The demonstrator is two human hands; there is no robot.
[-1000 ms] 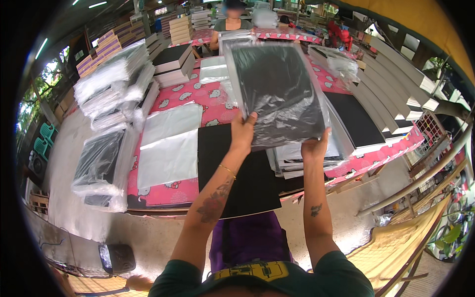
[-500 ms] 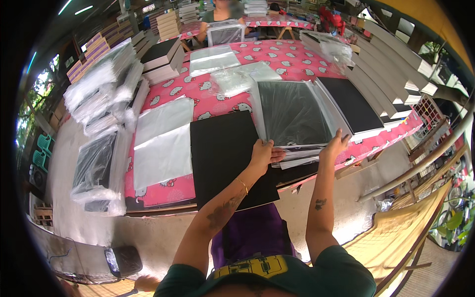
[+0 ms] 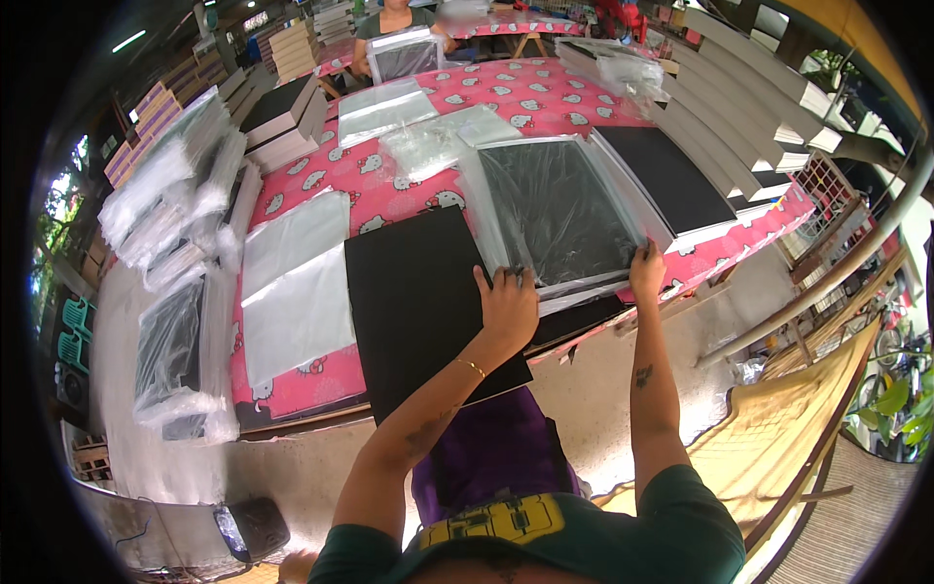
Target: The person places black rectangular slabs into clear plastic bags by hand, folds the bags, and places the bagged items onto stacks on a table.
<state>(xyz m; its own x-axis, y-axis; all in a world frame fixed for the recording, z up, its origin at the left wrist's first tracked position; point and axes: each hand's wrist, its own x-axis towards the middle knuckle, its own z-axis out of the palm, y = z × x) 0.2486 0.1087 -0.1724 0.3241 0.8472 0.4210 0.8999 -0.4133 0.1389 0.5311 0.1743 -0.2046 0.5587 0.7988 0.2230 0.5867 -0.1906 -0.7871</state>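
A black panel in a clear plastic sleeve [image 3: 559, 209] lies at the near right of the table, its plastic wrinkled over the dark face. At the near right corner, my right hand [image 3: 646, 273] is closed on the sleeved panel's edge. My left hand [image 3: 510, 304] rests at its near left corner with fingers spread and extended. Under that hand and to its left lies a bare black board [image 3: 413, 302], jutting past the table's near edge. Loose clear plastic sleeves [image 3: 297, 282] lie flat farther left. What is beneath my left palm is hidden.
The table wears a pink patterned cover [image 3: 477, 90]. Plastic-wrapped panels [image 3: 175, 185] are piled at the left. Black-topped white panels [image 3: 666, 180] and a tall stack [image 3: 749, 107] stand at the right. Across the table, a person [image 3: 394, 24] holds another wrapped panel [image 3: 407, 56].
My left hand has gone from gripping the sleeve's near edge to spread fingers at its corner. Loose plastic at that edge now lies flatter. The whole view has shifted slightly.
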